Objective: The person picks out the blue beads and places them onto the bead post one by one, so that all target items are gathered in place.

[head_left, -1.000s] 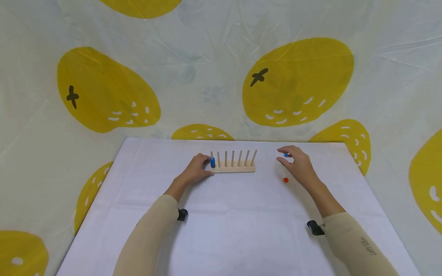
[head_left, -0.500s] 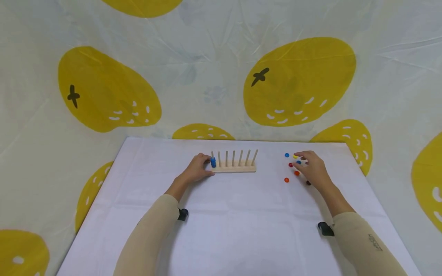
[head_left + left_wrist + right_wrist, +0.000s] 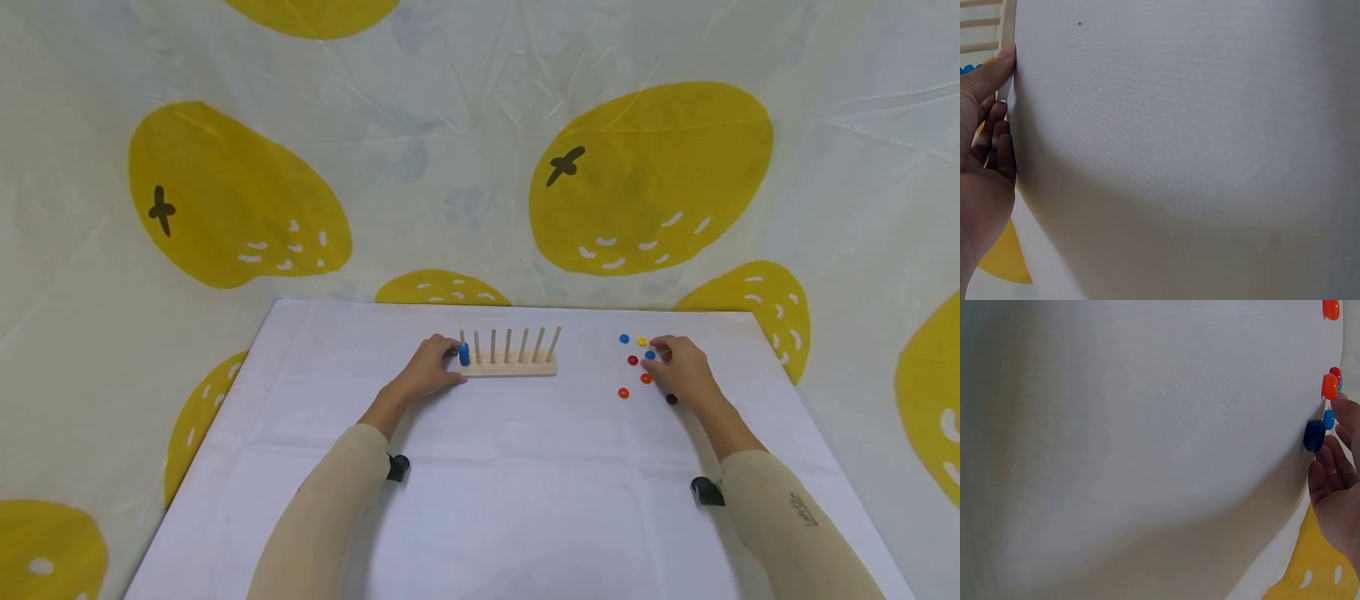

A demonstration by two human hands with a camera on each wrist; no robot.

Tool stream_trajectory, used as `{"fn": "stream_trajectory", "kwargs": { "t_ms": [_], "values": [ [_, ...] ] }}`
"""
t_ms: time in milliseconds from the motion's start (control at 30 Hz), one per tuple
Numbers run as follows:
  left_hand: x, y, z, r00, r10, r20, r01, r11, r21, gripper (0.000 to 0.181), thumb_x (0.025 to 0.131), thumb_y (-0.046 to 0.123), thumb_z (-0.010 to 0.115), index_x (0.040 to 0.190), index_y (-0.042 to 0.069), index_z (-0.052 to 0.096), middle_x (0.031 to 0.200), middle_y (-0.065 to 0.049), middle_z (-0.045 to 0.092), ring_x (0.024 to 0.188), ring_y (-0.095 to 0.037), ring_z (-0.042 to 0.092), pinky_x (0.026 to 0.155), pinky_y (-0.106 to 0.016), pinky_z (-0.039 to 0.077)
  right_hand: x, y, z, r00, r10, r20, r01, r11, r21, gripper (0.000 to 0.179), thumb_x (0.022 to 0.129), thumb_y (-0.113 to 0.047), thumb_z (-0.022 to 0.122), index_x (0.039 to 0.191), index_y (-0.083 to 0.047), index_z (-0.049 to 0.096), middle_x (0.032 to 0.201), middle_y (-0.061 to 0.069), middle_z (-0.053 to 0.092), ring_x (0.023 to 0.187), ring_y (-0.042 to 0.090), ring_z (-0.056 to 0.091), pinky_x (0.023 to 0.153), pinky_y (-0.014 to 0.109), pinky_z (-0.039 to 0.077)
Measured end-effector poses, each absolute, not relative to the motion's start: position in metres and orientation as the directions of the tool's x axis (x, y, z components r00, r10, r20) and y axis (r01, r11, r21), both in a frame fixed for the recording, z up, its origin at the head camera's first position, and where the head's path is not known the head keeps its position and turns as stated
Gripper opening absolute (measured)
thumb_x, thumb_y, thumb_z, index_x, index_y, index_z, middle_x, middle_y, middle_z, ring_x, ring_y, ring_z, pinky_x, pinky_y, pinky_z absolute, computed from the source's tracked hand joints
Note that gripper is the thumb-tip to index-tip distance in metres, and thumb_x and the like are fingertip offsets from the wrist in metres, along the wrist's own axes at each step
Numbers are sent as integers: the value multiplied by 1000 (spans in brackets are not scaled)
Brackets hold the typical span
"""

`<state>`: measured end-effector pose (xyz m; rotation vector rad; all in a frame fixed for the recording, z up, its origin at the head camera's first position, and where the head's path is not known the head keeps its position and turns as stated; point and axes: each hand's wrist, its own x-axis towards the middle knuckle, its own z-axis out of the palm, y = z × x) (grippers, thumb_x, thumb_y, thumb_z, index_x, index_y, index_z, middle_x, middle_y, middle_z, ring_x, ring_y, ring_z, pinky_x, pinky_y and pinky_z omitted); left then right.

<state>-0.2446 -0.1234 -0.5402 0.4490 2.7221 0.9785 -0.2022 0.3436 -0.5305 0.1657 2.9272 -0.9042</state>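
A pale wooden peg rack (image 3: 517, 367) with several upright pegs stands toward the far side of the table. Blue rings (image 3: 464, 355) are stacked on its leftmost peg. My left hand (image 3: 433, 367) grips that end, and in the left wrist view the thumb (image 3: 999, 67) lies against the base's edge. Out to the right, my right hand (image 3: 684, 369) is lowered among loose rings, thumb and fingers apart. A blue ring (image 3: 650, 355) lies right between its tips, with a yellow ring (image 3: 642, 341) and an orange ring (image 3: 647, 378) close by. Beneath the palm side is a dark blue ring (image 3: 1314, 435).
A red ring (image 3: 633, 360), another blue ring (image 3: 624, 338) and a second orange ring (image 3: 623, 392) lie left of the right hand. White cloth covers the table (image 3: 495, 500). Behind it hangs a backdrop (image 3: 465, 167) printed with yellow fruit.
My right hand has moved right, uncovering several rings, then drawn its fingertips back slightly from the yellow ring. My left hand stays at the rack.
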Motion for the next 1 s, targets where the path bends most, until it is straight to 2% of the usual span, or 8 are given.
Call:
{"fn": "stream_trajectory", "kwargs": {
  "t_ms": [133, 300, 533, 1000],
  "values": [
    [-246, -124, -541, -930, 355, -90, 217, 732, 646, 64, 84, 21, 87, 138, 2, 59, 126, -12, 58, 120, -27, 54, 113, -42, 45, -205, 345, -532, -992, 78, -101, 120, 834, -539, 48, 101, -25, 67, 138, 3, 56, 126, 26, 51, 112, 40, 49, 105, 59, 48],
    [-247, -125, -543, -923, 380, -65, 254, 725, 641, 63, 84, 22, 88, 136, 1, 61, 123, -12, 59, 118, -27, 54, 111, -42, 46, -206, 347, -534, -994, 65, -90, 103, 843, -528, 39, 101, -23, 67, 131, 2, 61, 116, 24, 54, 103, 36, 50, 94, 52, 52],
    [-247, -125, -544, -922, 383, -57, 264, 729, 632, 62, 84, 22, 88, 136, 1, 61, 122, -11, 59, 117, -26, 54, 110, -41, 46, -208, 350, -536, -996, 40, -74, 73, 845, -530, 35, 102, -21, 66, 127, 3, 62, 112, 22, 57, 100, 35, 52, 88, 47, 51],
    [-246, -124, -540, -926, 370, -79, 242, 740, 628, 63, 84, 23, 87, 137, 2, 61, 124, -11, 60, 118, -26, 54, 112, -42, 45, -202, 353, -533, -994, 51, -102, 100, 817, -569, 36, 103, -28, 65, 128, -4, 59, 113, 17, 60, 104, 33, 52, 90, 43, 50]
  ]
}}
